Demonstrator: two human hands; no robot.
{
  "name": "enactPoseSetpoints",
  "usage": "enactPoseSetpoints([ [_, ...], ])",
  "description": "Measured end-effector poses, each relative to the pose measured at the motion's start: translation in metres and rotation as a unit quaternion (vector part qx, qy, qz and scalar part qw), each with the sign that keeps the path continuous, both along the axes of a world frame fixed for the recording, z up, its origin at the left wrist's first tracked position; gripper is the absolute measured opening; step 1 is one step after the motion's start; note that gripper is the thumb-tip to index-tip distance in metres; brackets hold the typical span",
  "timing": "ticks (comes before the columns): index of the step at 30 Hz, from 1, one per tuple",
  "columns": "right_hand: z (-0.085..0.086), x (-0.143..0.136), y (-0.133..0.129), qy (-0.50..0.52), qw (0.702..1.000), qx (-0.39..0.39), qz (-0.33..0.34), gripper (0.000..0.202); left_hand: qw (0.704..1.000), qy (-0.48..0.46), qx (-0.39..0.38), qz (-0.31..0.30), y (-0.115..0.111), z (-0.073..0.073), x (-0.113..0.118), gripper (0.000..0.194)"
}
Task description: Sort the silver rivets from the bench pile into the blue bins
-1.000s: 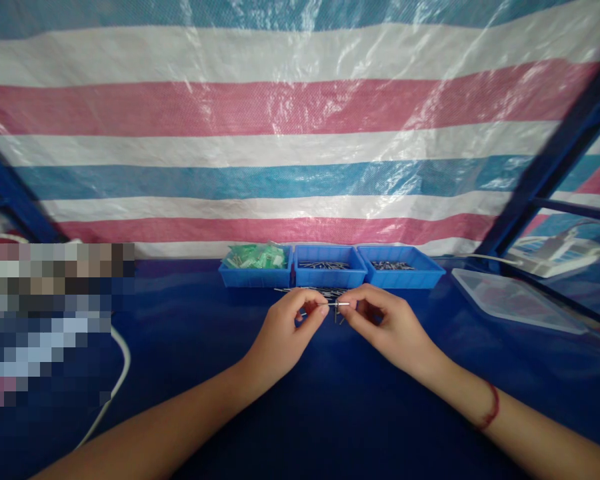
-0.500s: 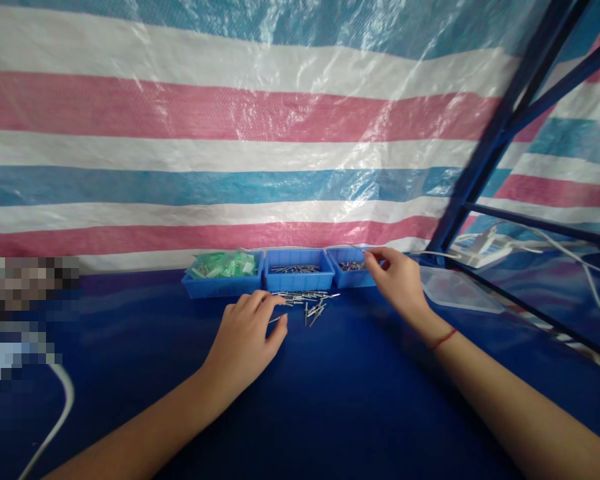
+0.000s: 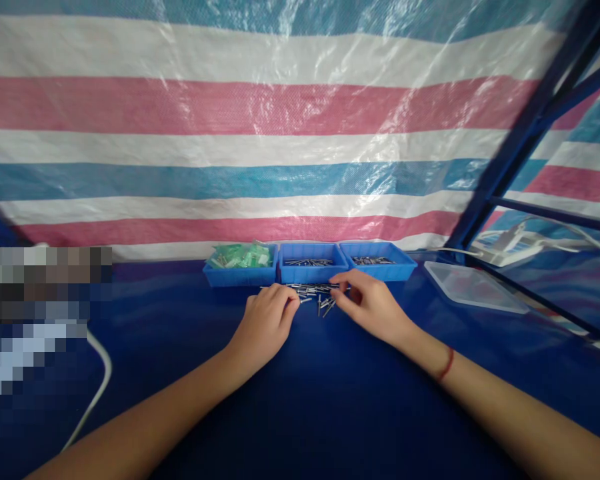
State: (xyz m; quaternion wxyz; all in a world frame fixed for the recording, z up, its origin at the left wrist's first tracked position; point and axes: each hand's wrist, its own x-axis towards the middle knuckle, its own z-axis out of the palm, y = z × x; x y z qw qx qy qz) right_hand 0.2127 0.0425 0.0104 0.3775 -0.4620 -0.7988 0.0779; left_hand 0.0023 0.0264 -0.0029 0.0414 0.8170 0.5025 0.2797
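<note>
My left hand is closed in a pinch, and a silver blind rivet pokes out from its thumb and forefinger. Right of it, my right hand hovers at the edge of a small pile of blind rivets, its thumb and forefinger apart. Several more loose rivets lie in front of the pile, between the hands. Behind stand three blue bins: the middle bin and the right bin hold rivet-like metal pieces, while the left bin holds green-tinted plastic packets.
A translucent plastic lid lies on the blue tabletop at the right. Beyond it are a white power strip with cables and a dark blue metal frame. A white cable curves at the left, beside a pixelated area.
My right hand has come down and left from the right bin to the rivet pile. My left hand's thumb and forefinger have closed on a rivet. The view has shifted slightly.
</note>
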Motion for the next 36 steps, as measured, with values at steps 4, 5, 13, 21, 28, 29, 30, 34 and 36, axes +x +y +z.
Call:
enactPoseSetpoints([
  [4, -0.004, -0.021, -0.022, 0.039, 0.994, -0.030, 0.096, 0.014, 0.993, -0.097, -0.002, -0.073, -0.003, 0.000, 0.004, 0.013],
  [5, -0.003, -0.023, -0.025, 0.044, 0.993, -0.030, 0.102, 0.012, 0.990, -0.110, 0.003, -0.088, -0.005, 0.001, 0.005, 0.012],
  [13, 0.000, -0.026, -0.028, 0.012, 0.990, -0.059, 0.127, 0.016, 0.969, -0.223, 0.005, -0.107, -0.008, 0.004, 0.006, 0.009],
  [21, -0.003, -0.026, -0.027, 0.013, 0.986, -0.084, 0.140, 0.019, 0.964, -0.241, -0.051, -0.104, -0.006, 0.008, 0.005, 0.010],
  [28, -0.004, -0.027, -0.028, 0.006, 0.988, -0.081, 0.134, 0.016, 0.962, -0.243, -0.047, -0.115, -0.006, 0.008, 0.005, 0.010],
  [29, -0.004, -0.027, -0.028, 0.005, 0.988, -0.080, 0.131, 0.016, 0.962, -0.244, -0.047, -0.115, -0.007, 0.008, 0.005, 0.010],
  [30, -0.004, -0.027, -0.028, 0.004, 0.988, -0.080, 0.129, 0.015, 0.962, -0.245, -0.046, -0.115, -0.007, 0.007, 0.005, 0.010],
  [34, -0.004, -0.027, -0.027, 0.005, 0.991, -0.073, 0.113, 0.015, 0.961, -0.247, -0.039, -0.115, -0.006, 0.006, 0.005, 0.010],
  [36, -0.005, -0.027, -0.027, 0.013, 0.993, -0.066, 0.100, 0.015, 0.962, -0.245, -0.034, -0.114, -0.006, 0.006, 0.005, 0.010],
])
